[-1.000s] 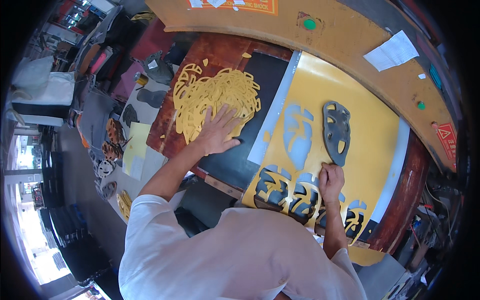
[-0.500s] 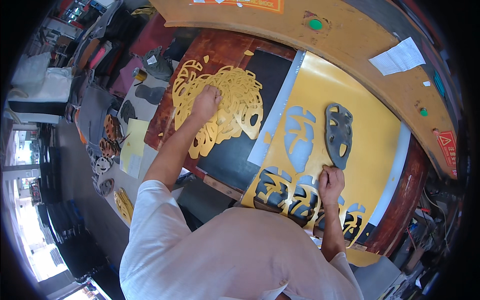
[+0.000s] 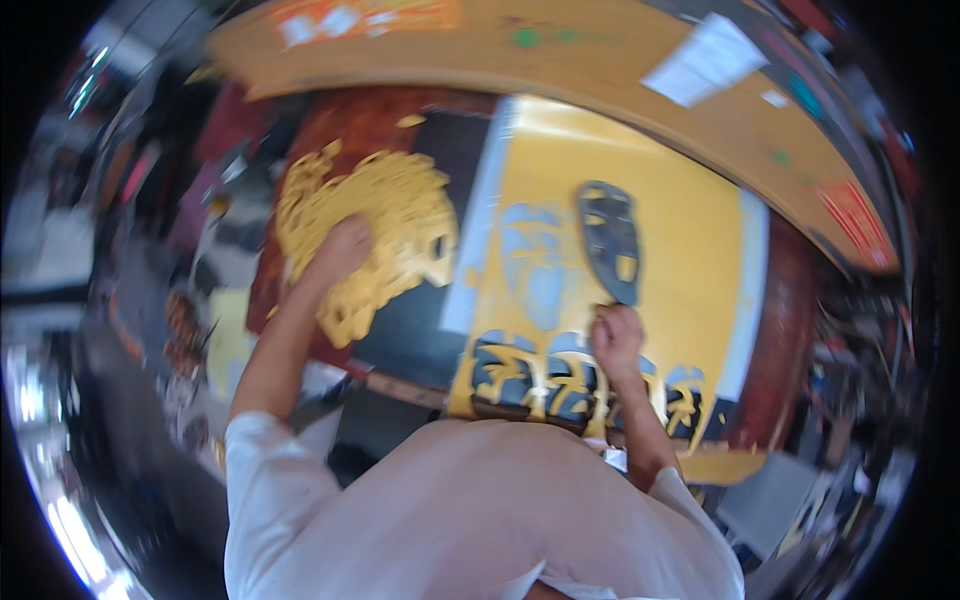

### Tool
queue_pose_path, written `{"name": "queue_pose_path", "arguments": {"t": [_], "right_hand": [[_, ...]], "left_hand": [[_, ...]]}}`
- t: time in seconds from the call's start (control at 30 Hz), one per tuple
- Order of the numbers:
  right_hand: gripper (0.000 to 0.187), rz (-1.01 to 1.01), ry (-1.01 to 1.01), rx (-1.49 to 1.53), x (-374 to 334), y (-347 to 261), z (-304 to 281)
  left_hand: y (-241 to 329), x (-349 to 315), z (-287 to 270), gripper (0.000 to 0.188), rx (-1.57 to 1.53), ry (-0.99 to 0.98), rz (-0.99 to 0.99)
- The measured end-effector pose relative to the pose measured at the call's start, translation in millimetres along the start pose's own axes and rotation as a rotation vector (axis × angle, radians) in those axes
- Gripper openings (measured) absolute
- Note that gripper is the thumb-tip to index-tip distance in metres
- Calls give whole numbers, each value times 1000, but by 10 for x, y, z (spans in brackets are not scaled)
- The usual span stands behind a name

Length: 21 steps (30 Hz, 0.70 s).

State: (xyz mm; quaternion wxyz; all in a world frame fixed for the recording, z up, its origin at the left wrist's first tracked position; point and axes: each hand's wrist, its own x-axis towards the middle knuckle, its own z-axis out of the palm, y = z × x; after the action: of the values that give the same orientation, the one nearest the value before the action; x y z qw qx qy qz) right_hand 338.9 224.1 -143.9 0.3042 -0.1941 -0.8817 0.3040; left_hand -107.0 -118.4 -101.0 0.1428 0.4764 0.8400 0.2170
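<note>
A loose heap of flat yellow cut-out pieces (image 3: 405,215) with openings in them lies on the left of the worktable. My left hand (image 3: 347,245) rests on this heap with curled fingers; motion blur hides what they grip, if anything. On the right is a wide yellow sheet (image 3: 690,260). A dark sole-shaped cutting die (image 3: 606,238) with several openings lies on it. Closed at the die's near tip is my right hand (image 3: 615,330). Left of the die, a sole-shaped gap (image 3: 535,270) in the sheet shows a pale surface below.
Along the sheet's near edge run several cut-through shapes (image 3: 503,375) with dark material behind. An orange machine beam (image 3: 600,65) with a paper sheet (image 3: 705,60) crosses the far side. A black board (image 3: 405,340) lies beside the heap. Blurred materials crowd the left.
My view has turned, so the table and both hands appear further left, and the picture is blurred. Against the heap and the die, both hands keep nearly the same places.
</note>
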Motion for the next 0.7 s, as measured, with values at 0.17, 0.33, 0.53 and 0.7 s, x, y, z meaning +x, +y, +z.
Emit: {"name": "queue_pose_path", "arguments": {"t": [0.17, 0.33, 0.53, 0.7], "right_hand": [[18, 112, -81, 101, 10, -16, -198], [23, 375, 13, 127, 184, 35, -631], [68, 371, -199, -210, 896, 143, -309], [78, 274, -387, -352, 1221, 92, 55]], "left_hand": [[156, -53, -252, 9, -363, 225, -140], [550, -823, -532, 13, 43, 264, -505], [785, -977, -180, 16, 54, 402, -363], [1497, -673, 78, 18, 330, -284, -392]]}}
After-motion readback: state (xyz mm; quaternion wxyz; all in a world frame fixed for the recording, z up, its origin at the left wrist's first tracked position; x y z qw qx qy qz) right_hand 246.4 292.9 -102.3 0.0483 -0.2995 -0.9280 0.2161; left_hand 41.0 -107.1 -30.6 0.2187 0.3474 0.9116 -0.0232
